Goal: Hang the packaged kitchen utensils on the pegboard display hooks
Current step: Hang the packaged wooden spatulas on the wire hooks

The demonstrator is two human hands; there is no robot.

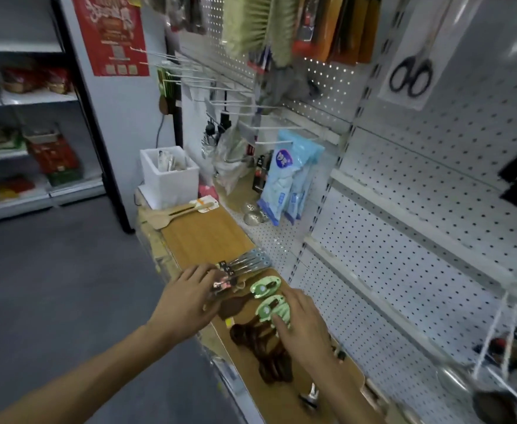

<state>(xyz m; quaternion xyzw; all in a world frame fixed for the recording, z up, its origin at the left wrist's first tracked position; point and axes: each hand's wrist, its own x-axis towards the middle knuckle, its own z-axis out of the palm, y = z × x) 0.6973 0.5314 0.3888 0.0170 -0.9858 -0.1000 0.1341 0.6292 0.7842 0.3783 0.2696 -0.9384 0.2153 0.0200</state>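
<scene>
Both your hands are down on the wooden bench (208, 237) below the pegboard (434, 228), sorting stock before it goes up. Your left hand (186, 296) lies with fingers extended on the shiny card of a bundle of metal utensils (245, 264), apparently steadying it; whether any finger has hooked under the pack cannot be told. Your right hand (304, 324) rests fingers-down on the nearer of two green header cards (271, 306), which top dark brown wooden spoons (263, 347) fanned toward you, likely so one pack can be peeled from the pile. Three or four dark spoon bowls show; the blur hides the exact count. Farther along the bench lie two pale wooden spatulas (171, 214) beside a white foam box (171, 179). Above, roughly eight white hooks (217, 87) jut out bare, blue packets (290, 175) hang from another, and one pair of scissors (411, 75) is already hung.
</scene>
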